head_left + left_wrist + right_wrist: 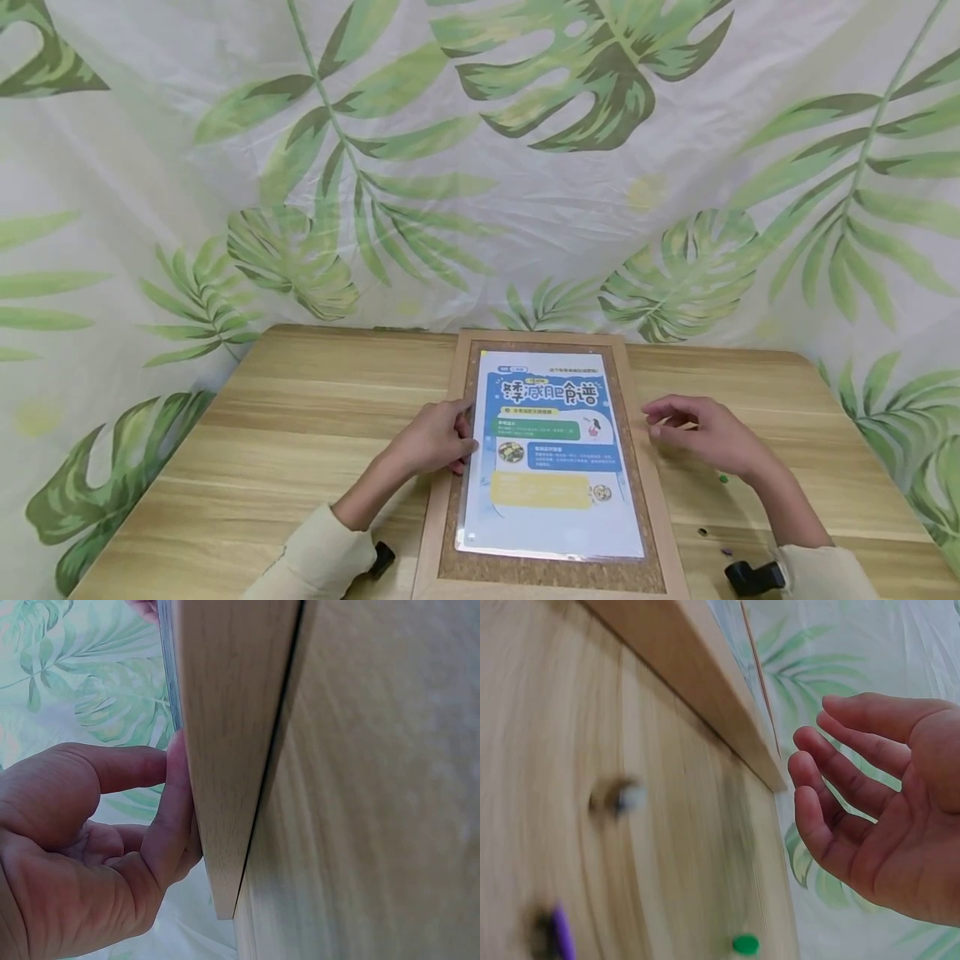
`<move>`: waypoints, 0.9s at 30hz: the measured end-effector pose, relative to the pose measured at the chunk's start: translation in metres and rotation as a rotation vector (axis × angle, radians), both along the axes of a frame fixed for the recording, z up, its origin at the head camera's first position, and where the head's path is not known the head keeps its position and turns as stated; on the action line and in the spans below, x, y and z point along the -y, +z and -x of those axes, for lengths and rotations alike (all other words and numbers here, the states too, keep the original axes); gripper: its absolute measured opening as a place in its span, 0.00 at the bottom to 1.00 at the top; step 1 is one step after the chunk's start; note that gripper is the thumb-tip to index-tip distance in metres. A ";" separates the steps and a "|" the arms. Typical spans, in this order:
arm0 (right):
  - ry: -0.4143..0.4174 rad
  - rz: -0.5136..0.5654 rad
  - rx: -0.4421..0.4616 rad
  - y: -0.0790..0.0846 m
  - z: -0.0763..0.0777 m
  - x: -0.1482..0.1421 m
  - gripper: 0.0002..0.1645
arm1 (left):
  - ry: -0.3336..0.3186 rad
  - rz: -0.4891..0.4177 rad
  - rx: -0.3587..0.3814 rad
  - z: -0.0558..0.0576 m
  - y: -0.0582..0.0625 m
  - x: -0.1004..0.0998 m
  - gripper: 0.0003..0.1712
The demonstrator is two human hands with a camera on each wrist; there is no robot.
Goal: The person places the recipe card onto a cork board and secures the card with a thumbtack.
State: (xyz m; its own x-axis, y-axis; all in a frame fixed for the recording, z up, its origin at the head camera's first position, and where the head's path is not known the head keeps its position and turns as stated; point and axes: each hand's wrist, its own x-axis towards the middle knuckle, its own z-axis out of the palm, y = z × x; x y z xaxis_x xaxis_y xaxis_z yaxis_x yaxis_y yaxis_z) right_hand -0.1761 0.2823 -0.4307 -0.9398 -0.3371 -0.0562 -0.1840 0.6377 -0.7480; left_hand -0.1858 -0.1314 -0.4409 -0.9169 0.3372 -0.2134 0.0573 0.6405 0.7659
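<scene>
A laminated poster (551, 533) with blue, green and yellow panels lies over a wood-framed cork board (540, 571). At the poster's left edge, my left hand (438, 437) pinches the sheet with thumb and fingers. In the left wrist view, the fingers of that left hand (97, 832) rest against the side of the wooden frame (232, 712). My right hand (701, 429) hovers right of the board, apart from it. Its fingers are loosely bent and hold nothing, as the right wrist view shows for the right hand (885, 810).
Right of the board, small pin-like pieces lie on the wooden table (300, 400): a green one (723, 478), a dark one (702, 532) and a purple one (726, 552). A leaf-patterned curtain (450, 167) hangs behind the table's far edge.
</scene>
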 end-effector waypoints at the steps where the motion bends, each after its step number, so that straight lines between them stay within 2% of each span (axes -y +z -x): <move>1: -0.001 -0.008 -0.009 0.000 -0.002 -0.004 0.19 | 0.000 0.002 0.000 0.000 0.000 0.000 0.43; 8: -0.021 -0.047 0.018 -0.001 -0.016 -0.027 0.18 | 0.006 0.014 0.002 0.002 -0.001 -0.001 0.42; 13: 0.002 -0.065 0.011 -0.007 -0.025 -0.042 0.17 | 0.010 0.013 0.006 0.002 -0.001 -0.001 0.42; 22: -0.013 -0.092 -0.066 -0.015 -0.037 -0.065 0.15 | 0.010 0.003 0.006 0.002 -0.001 -0.001 0.43; 27: -0.059 -0.112 -0.029 -0.019 -0.043 -0.070 0.15 | 0.014 0.001 0.014 0.002 -0.001 -0.001 0.43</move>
State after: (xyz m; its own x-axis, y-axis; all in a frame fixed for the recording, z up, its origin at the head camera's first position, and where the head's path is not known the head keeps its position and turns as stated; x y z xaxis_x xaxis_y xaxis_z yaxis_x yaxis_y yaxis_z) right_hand -0.1332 0.3523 -0.4495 -0.9594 -0.2748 -0.0629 -0.1645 0.7270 -0.6667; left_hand -0.1876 -0.1299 -0.4418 -0.9184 0.3245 -0.2263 0.0381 0.6420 0.7658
